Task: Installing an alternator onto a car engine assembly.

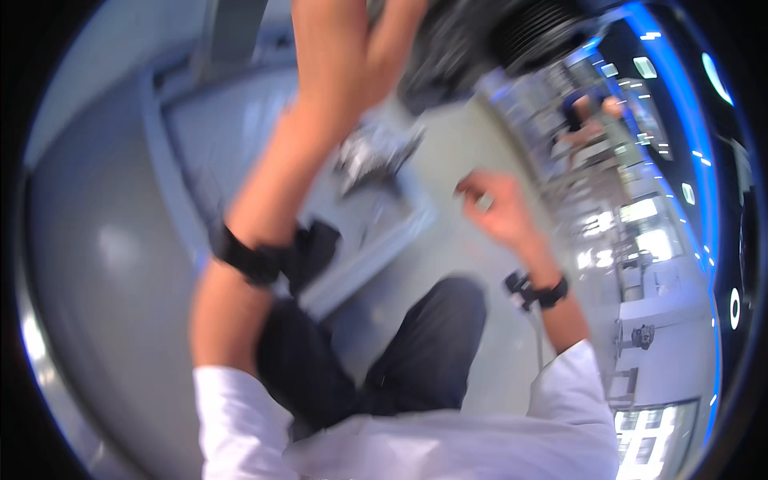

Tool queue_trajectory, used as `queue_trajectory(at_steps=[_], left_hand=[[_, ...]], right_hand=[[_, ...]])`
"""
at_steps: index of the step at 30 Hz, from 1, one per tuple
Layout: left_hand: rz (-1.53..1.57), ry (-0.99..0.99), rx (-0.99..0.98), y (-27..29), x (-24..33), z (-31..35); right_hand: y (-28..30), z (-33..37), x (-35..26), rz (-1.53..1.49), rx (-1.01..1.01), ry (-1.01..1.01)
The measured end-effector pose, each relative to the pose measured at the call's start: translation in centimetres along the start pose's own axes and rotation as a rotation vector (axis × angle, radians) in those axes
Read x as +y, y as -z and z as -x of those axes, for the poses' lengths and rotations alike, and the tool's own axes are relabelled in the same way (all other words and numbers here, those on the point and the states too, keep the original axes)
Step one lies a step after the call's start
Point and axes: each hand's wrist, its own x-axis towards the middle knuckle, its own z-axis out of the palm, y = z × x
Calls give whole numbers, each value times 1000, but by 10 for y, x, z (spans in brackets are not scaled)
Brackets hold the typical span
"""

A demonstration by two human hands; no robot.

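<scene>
My left hand [340,52] reaches up to the top edge, where its fingertips are cut off. It is close beside a dark, blurred machine part [448,60] with a black ribbed cylinder [536,32]; contact cannot be made out. My right hand [500,208] hovers to the right with fingers curled in. A small, light grey piece [484,202] shows at its fingers, too blurred to name. Beneath the left forearm, a silver, crumpled-looking or ridged metallic object [374,156] sits by the edge of a grey tray-like surface [172,188]. Black bands circle both wrists.
My bent knees [436,336] in dark trousers are below the tray-like surface. A broad grey curved panel [104,264] fills the left side. Another person [588,116] is at a cluttered bench at the far right. A grey post [232,36] rises at the upper left.
</scene>
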Motion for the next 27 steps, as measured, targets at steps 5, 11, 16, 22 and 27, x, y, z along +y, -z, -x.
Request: queue_trajectory(at_steps=[5, 11, 16, 22, 27], left_hand=[[-530, 4, -747, 151, -69, 70], [-660, 857, -1309, 271, -46, 160], [-600, 939, -1350, 273, -46, 186], [-588, 847, -1323, 260, -46, 170], [-565, 835, -1299, 242, -43, 180]], right_hand=[[-109, -4, 22, -95, -360, -33], [-250, -5, 57, -228, -598, 29], [-326, -43, 16, -253, -485, 147], [-333, -58, -18, -121, -482, 84], [-323, -25, 16, -470, -274, 76]])
